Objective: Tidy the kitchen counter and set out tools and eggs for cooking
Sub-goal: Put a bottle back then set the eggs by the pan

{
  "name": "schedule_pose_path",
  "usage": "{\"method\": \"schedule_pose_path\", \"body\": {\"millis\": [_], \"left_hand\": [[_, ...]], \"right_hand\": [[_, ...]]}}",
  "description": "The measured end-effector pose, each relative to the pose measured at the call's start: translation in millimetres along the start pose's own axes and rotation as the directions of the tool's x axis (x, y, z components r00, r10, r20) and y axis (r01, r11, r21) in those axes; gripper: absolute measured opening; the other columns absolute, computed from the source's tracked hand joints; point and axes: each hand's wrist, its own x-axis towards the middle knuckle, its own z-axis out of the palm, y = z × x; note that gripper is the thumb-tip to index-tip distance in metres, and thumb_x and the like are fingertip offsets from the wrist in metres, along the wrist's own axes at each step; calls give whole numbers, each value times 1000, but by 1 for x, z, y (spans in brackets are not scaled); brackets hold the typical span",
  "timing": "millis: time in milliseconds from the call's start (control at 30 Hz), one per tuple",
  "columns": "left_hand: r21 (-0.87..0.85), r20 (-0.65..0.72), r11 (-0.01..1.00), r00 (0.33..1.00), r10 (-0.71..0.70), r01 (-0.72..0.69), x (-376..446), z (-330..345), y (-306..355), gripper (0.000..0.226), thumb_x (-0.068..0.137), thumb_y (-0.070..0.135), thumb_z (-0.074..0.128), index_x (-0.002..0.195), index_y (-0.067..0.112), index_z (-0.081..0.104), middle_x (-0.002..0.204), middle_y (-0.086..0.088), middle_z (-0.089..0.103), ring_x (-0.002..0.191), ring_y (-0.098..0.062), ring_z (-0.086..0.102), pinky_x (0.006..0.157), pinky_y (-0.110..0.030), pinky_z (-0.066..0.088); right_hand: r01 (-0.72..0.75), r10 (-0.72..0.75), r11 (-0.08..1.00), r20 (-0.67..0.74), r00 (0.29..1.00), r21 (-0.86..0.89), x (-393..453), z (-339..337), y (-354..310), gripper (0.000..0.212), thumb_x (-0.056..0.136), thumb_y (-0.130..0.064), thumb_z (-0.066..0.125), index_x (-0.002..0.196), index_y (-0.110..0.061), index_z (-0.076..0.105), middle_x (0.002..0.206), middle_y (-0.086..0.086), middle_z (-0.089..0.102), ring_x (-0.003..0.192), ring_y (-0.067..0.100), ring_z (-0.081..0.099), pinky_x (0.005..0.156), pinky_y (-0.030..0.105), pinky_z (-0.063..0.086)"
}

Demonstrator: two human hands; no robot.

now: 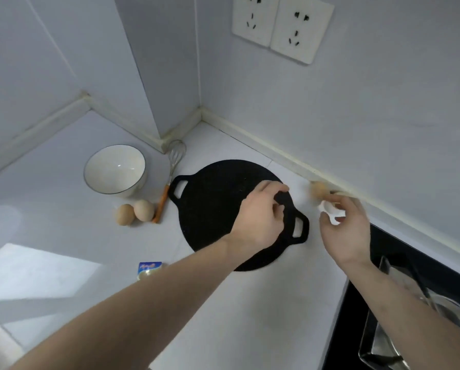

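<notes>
A round black griddle pan with two loop handles lies flat on the white counter. My left hand hovers over its right side with loosely curled fingers that hold nothing. My right hand is just right of the pan and pinches a small crumpled white piece, perhaps paper. A blurred brown egg sits beyond it against the wall strip. Two more brown eggs lie left of the pan, beside a whisk with an orange handle and a white bowl.
A blue packet lies on the counter under my left forearm. A black hob with a metal tray fills the lower right corner. Two wall sockets sit above the counter. The walls meet in a corner behind the whisk.
</notes>
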Motion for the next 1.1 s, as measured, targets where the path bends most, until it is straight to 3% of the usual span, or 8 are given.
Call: {"method": "schedule_pose_path", "body": {"millis": [133,267,433,700,833,967,1100], "left_hand": [[72,-88,996,995,-44,50,-57,-78,-53,35,94,13,65,123,32,60,126,20,49,91,0,61,83,-21,55],[202,-257,951,950,-178,233,-101,-142,-113,28,89,16,67,111,32,62,112,20,52,86,0,58,75,-31,54],[253,-338,877,887,-316,409,-120,-191,-171,35,89,16,66,120,29,59,127,12,51,80,-12,65,73,-37,56],[319,-230,882,931,-282,346,-107,-199,-208,52,95,25,62,145,32,50,151,12,44,79,-12,70,77,-36,57],[349,-196,883,946,-260,314,-103,-201,-211,41,95,33,64,135,29,58,136,8,59,79,-16,69,75,-33,54],[345,-180,878,941,-286,333,-106,-204,-209,37,92,28,67,129,26,59,126,2,63,85,-21,68,74,-32,51],[294,-230,892,931,-283,343,-121,-203,-193,40,90,24,71,128,28,58,124,7,62,82,-16,66,74,-33,53]], "right_hand": [[127,-141,988,176,974,89,-36,40,-52,35,89,-5,68,115,-28,67,114,-15,59,103,6,60,88,33,57],[267,-270,961,413,870,65,-62,90,-100,35,90,-15,71,119,-33,65,115,-23,55,102,1,58,86,27,56],[334,-292,942,570,768,33,-82,159,-163,45,93,-26,70,135,-32,55,129,-17,50,115,5,55,94,29,54],[417,-291,907,626,723,-61,-94,234,-209,56,96,-29,67,148,-21,47,143,0,52,131,24,49,105,36,46],[425,-278,900,617,736,-101,-99,245,-213,49,96,-28,67,141,-20,52,137,1,58,124,24,52,100,33,47],[423,-280,902,632,723,-84,-103,240,-214,48,96,-25,67,140,-19,51,135,2,59,128,22,51,105,33,46],[306,-239,952,604,760,-9,-106,212,-205,49,95,-28,69,140,-26,51,133,-6,58,125,12,50,99,28,48]]}}
